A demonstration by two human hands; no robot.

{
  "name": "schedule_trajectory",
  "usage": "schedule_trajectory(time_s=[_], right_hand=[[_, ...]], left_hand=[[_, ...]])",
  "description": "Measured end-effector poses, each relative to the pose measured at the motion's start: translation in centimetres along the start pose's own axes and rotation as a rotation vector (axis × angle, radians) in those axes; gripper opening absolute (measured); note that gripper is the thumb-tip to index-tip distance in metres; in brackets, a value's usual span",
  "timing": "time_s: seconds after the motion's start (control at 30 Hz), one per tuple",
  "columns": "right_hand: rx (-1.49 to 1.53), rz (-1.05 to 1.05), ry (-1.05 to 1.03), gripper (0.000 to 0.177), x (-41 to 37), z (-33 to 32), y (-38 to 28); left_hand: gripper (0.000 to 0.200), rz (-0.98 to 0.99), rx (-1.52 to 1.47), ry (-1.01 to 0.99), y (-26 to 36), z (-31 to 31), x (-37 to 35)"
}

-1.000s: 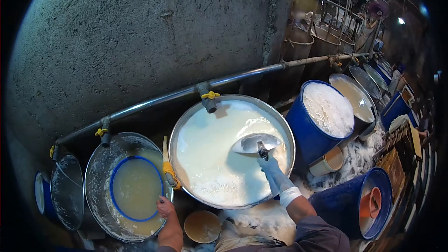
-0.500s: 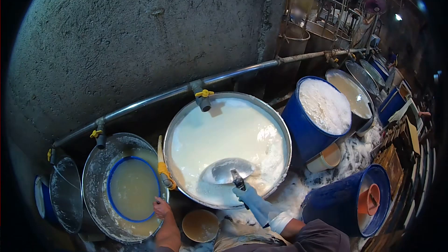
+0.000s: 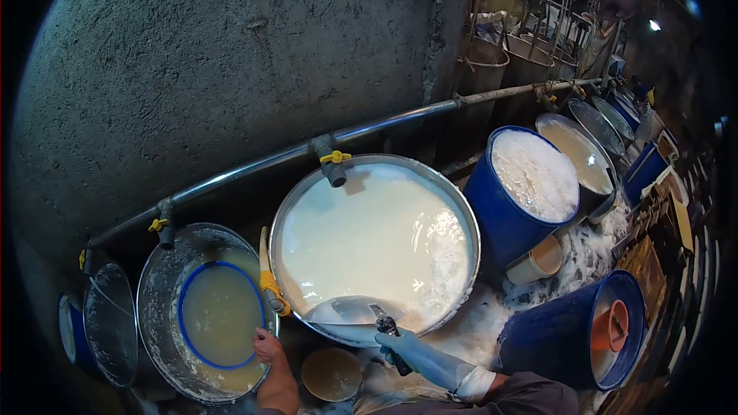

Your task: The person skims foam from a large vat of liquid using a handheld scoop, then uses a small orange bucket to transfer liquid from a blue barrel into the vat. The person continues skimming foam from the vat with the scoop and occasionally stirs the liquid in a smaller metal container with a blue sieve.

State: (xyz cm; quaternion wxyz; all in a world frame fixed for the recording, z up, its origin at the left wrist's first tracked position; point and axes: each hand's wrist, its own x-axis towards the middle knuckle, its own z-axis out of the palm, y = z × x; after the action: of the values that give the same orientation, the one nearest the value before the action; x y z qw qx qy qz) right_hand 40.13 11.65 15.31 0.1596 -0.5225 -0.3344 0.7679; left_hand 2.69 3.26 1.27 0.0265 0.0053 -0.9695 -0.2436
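My bare left hand (image 3: 267,346) has its fingers curled at the blue rim (image 3: 183,315) of a round vessel. That vessel sits in cloudy yellowish liquid inside a metal vat (image 3: 154,261). In a blue glove, my right hand (image 3: 396,344) grips the black handle of a wide, shallow metal ladle (image 3: 350,310). The ladle's bowl lies tilted at the near edge of a large vat (image 3: 475,246) of milky white liquid, overlapping its rim in this view. Foam gathers along the right side of the liquid.
A metal pipe with yellow-handled valves (image 3: 336,157) runs along the concrete wall. Right of the large vat stand a blue barrel (image 3: 492,207) of white foam and another blue barrel (image 3: 538,338) with an orange scoop (image 3: 617,327). A small bucket (image 3: 332,375) stands between my arms.
The ladle has moved left and toward me, from within the white liquid to the vat's near rim. My right hand has drawn back with it; my left hand stays in place.
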Motion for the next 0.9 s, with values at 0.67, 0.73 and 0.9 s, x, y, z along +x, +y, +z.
schedule_trajectory(time_s=[0.67,0.73,0.9], right_hand=[[-0.074,-0.79,0.413,0.048,11.1,-13.4,-22.6],[-0.115,-0.653,0.582,0.053,13.4,-14.1,-21.6],[-0.254,-0.51,0.598,0.051,16.9,-15.5,-16.0]], left_hand=[[0.06,0.009,0.006,0.026,-0.6,0.7,0.0],[0.06,0.015,0.012,0.035,-0.1,0.1,-0.2],[0.059,0.026,0.007,0.049,0.0,0.1,-0.2]])
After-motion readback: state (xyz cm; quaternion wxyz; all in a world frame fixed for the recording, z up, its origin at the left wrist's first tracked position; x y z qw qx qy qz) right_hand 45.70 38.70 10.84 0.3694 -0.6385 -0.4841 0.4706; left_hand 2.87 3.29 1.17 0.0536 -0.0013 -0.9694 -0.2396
